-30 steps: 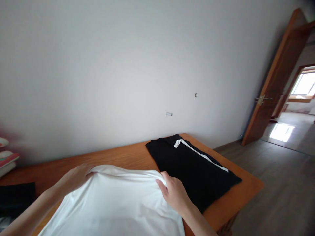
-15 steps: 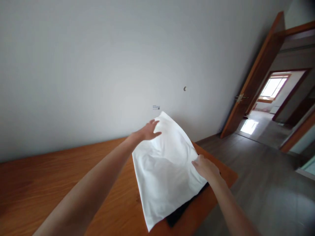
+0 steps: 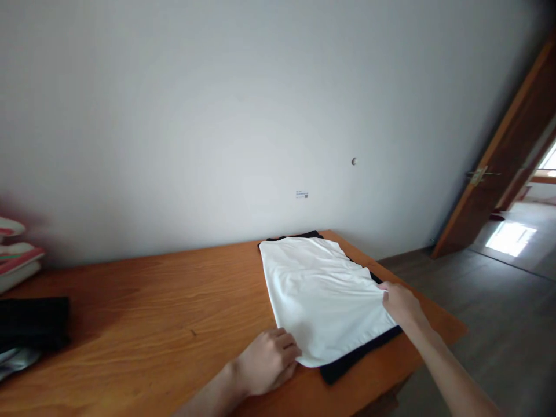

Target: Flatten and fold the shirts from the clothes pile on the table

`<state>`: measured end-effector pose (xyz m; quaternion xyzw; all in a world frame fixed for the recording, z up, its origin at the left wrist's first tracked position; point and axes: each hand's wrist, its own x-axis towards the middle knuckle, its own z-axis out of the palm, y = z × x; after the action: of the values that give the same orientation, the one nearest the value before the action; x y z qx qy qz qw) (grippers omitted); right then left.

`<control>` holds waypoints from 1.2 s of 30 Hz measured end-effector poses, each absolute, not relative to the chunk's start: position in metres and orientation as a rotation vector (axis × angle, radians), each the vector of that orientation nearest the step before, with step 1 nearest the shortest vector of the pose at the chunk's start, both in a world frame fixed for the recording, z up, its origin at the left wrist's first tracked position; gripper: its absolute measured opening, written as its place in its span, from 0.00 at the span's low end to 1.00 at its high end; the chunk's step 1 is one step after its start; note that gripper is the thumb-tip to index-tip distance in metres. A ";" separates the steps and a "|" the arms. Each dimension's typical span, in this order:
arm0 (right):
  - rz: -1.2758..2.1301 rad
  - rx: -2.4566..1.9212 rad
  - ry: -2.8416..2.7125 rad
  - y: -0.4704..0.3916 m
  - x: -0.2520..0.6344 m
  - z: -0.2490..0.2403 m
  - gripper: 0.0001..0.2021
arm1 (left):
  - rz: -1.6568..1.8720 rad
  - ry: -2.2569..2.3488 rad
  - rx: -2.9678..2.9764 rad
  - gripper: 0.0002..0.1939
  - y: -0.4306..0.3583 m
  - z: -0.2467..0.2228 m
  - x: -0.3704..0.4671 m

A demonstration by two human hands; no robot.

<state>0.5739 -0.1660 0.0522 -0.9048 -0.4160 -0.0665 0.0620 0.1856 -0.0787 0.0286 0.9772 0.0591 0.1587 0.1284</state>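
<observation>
A white cloth [image 3: 321, 295], perhaps a folded garment, lies on the wooden table with wrinkles along its right half. Beneath it, black fabric [image 3: 332, 370] sticks out at the near, right and far edges. My left hand [image 3: 271, 359] is at the near left corner of the white cloth, its fingers curled over and closed on that corner. On the right edge, my right hand [image 3: 402, 304] pinches the white cloth between thumb and fingers and draws it into creases.
The wooden table [image 3: 152, 313] stands against a grey wall [image 3: 195, 116]. At the far left are a folded black item [image 3: 32, 321] and a stack of red and white textiles [image 3: 19, 260]. A wooden door [image 3: 499, 150] stands ajar at the right, beyond the floor.
The white cloth's far end, raised before, now lies flat over the black fabric. My left hand has come from the far edge down to the near left corner. The view has swung left.
</observation>
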 end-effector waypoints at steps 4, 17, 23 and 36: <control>-0.191 -2.841 -1.278 -0.176 0.581 0.066 0.20 | 0.538 0.123 2.794 0.12 -0.083 0.042 0.190; -0.273 -2.270 -1.802 -0.094 0.401 0.056 0.11 | 0.778 0.827 2.731 0.10 -0.034 0.021 0.071; -0.092 -1.861 -2.039 -0.049 0.281 0.021 0.10 | 0.740 1.185 2.744 0.11 0.001 0.010 -0.013; 0.257 -1.473 -1.765 0.013 0.200 -0.023 0.16 | 1.331 1.206 1.520 0.11 0.014 -0.003 -0.052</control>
<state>0.1995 0.0126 -0.0233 -0.5828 -0.6986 0.1017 0.4025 -0.0524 0.0136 -0.0033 0.5964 0.4731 0.5222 0.3845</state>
